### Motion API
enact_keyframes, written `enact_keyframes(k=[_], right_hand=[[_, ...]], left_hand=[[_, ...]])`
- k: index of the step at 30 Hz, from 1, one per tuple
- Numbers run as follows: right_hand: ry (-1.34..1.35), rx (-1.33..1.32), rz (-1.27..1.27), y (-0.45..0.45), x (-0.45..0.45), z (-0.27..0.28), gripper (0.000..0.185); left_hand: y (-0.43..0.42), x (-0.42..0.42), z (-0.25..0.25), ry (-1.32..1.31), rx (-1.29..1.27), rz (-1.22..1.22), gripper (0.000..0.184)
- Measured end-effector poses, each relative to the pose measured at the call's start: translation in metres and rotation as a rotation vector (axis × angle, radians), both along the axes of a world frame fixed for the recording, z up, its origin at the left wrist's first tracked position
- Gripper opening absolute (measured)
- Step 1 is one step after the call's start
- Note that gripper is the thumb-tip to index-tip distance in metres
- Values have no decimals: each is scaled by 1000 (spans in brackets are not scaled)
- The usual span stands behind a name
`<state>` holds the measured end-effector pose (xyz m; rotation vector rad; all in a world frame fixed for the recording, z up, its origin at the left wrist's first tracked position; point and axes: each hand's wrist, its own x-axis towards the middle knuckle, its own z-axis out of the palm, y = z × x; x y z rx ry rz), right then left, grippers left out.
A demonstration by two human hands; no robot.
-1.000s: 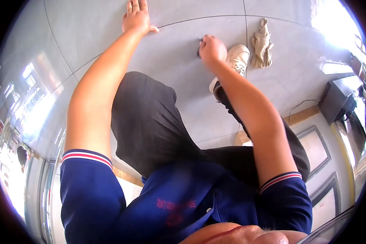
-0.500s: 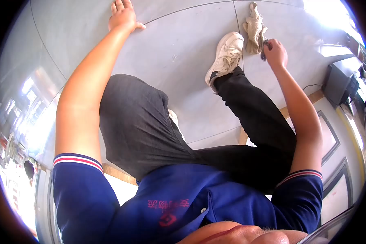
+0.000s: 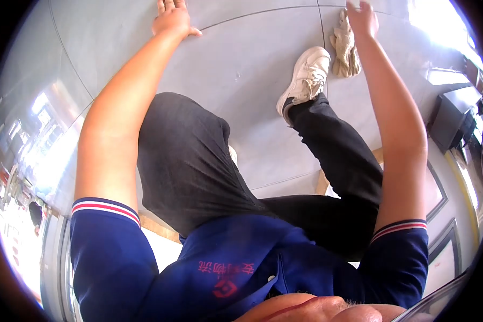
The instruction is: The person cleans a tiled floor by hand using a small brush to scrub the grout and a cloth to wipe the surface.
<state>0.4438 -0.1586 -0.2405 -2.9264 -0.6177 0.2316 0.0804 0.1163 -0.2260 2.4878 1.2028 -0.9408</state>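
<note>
My left hand (image 3: 172,20) rests on the grey tiled floor (image 3: 241,48) at the upper left, its fingers spread and the thumb out to the side. At the top edge my right hand (image 3: 364,19) has its fingers bent, just right of a crumpled beige glove (image 3: 346,53) on the floor. What the right hand holds cannot be made out; the frame cuts off the fingertips. A white shoe (image 3: 309,75) on my outstretched foot is just left of the glove.
My bent knee in dark trousers (image 3: 182,134) is below the left hand. At the right stands a dark box-shaped device (image 3: 456,115), close to a pale panelled cabinet front (image 3: 440,198). Bright reflections lie on the floor at far left.
My right hand has moved from left of the shoe, over to the right, then up beside the glove. The dark fibrous pad it held earlier no longer shows. My left hand stays on the floor.
</note>
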Motion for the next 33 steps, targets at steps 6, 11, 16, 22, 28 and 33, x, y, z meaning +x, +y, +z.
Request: enact_keyframes(k=[6, 11, 16, 22, 28, 33], right_hand=[[130, -323, -232, -61, -72, -3, 72], [131, 24, -80, -42, -101, 1, 45], [116, 0, 148, 15, -131, -15, 32], [235, -130, 273, 38, -189, -12, 19], [163, -60, 580, 18, -173, -14, 20], [211, -81, 348, 57, -143, 10, 27]], left_hand=[[2, 3, 9, 26, -12, 6, 128], [0, 4, 7, 15, 13, -3, 130], [1, 0, 3, -1, 21, -19, 130], [0, -2, -14, -40, 60, -18, 130], [0, 13, 9, 55, 58, -40, 131], [3, -3, -1, -44, 53, 5, 138]])
